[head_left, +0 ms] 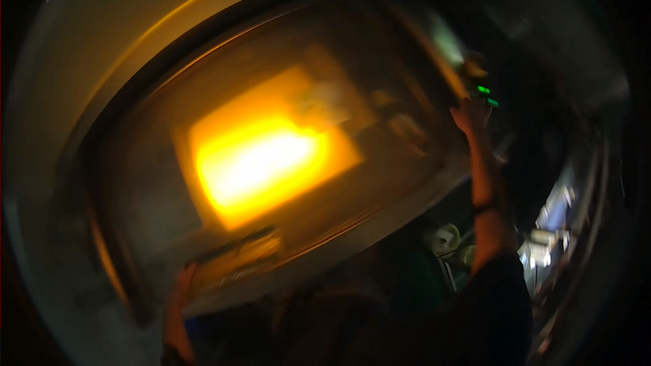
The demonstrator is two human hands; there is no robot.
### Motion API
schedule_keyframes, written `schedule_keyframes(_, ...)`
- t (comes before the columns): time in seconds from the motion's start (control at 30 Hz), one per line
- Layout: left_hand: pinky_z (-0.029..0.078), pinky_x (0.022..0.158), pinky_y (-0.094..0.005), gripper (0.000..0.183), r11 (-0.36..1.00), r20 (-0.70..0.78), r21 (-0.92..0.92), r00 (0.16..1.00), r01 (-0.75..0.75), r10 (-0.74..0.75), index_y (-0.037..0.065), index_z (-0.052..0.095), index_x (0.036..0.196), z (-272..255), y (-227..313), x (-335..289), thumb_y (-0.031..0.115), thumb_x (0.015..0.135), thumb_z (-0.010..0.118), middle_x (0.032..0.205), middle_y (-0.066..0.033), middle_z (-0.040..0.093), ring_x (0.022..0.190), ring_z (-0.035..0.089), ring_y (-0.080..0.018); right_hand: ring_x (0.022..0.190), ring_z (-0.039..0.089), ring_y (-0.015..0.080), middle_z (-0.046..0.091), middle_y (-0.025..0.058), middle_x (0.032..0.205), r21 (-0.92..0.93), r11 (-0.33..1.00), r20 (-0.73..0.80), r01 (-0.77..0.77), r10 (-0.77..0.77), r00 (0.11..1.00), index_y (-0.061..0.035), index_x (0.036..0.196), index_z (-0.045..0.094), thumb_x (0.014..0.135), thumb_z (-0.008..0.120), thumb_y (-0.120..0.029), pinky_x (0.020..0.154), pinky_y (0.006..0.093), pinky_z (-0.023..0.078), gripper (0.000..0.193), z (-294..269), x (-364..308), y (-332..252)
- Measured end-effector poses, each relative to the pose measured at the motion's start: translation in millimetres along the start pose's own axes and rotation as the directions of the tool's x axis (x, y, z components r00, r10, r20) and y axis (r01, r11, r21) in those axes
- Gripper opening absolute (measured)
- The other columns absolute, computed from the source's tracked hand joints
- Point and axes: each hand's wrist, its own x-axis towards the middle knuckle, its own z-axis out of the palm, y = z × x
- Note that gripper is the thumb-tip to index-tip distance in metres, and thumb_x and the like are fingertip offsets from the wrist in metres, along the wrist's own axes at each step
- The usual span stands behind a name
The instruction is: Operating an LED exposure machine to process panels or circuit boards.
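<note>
A brightly glowing yellow rectangle (271,156) lights up the middle of a wide, dark-rimmed flat surface (135,183). My left hand (181,286) is at the near left, beside the end of a long, dark-edged yellowish object (237,256) near the front rim. Whether it grips that object or only rests by it is hidden by blur. With the arm stretched forward, my right hand (471,115) reaches the right rim, close to small green lights (485,91). Its fingers are dark and smeared.
A pale, indistinct patch (329,103) overlaps the glow's far right corner. Right of it lies a blurred, brownish object (408,132). A pale round object (444,237) sits below the front rim, near my right forearm. Farther right are bright white items (541,247), too blurred to name.
</note>
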Motion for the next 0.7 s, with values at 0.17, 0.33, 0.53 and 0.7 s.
schedule_keyframes(0.17, 0.034, 0.116, -0.0482, 0.087, 0.99, -0.169, 0.14, 0.985, -0.002, 0.026, 0.012, 0.04, 0.149, 3, 19, -36, -0.005, 0.068, 0.066, 0.153, -0.0061, 0.043, 0.135, 0.044, -0.0387, 0.136, 0.044, 0.0326, 0.048, 0.0128, 0.147, 0.518, 0.349, -0.041, 0.781, -0.902, 0.43, -0.0124, 0.142, 0.049, 0.086, 0.069, -0.047, 0.11, 0.0482, 0.035, 0.068, -56, -225, -291)
schedule_keyframes(0.33, 0.034, 0.115, -0.0494, 0.09, 0.987, -0.036, 0.133, 0.996, 0.087, -0.083, 0.018, 0.037, 0.151, -2, -4, -89, -0.007, 0.07, 0.065, 0.156, 0.0004, 0.039, 0.137, 0.039, -0.045, 0.138, 0.042, 0.0392, 0.045, 0.0173, 0.148, 0.571, 0.146, 0.115, 0.808, -0.989, 0.097, -0.0134, 0.144, 0.047, 0.09, 0.062, -0.032, 0.114, 0.0534, 0.033, 0.059, -56, -411, -394)
schedule_keyframes(0.53, 0.029, 0.118, -0.0468, 0.061, 0.918, -0.114, 0.396, 0.993, 0.027, 0.02, 0.009, 0.043, 0.147, -80, -115, -31, 0.005, 0.086, 0.052, 0.149, -0.0111, 0.046, 0.134, 0.045, -0.0345, 0.129, 0.051, 0.0378, 0.051, 0.0187, 0.142, 0.418, 0.133, -0.093, 0.899, -0.978, 0.188, -0.0099, 0.138, 0.052, 0.091, 0.054, -0.01, 0.105, 0.0469, 0.046, 0.047, -63, -379, -532)
schedule_keyframes(0.7, 0.027, 0.116, -0.0517, 0.062, 0.946, -0.639, 0.306, 0.76, 0.11, 0.118, 0.014, 0.045, 0.145, -170, -260, 164, 0.009, 0.085, 0.059, 0.142, -0.0175, 0.051, 0.13, 0.047, -0.0411, 0.134, 0.043, 0.0379, 0.05, 0.0152, 0.143, 0.29, 0.243, -0.276, 0.926, -0.905, 0.324, -0.0113, 0.14, 0.049, 0.081, 0.055, 0.0, 0.112, 0.0477, 0.037, 0.06, -23, -218, -713)
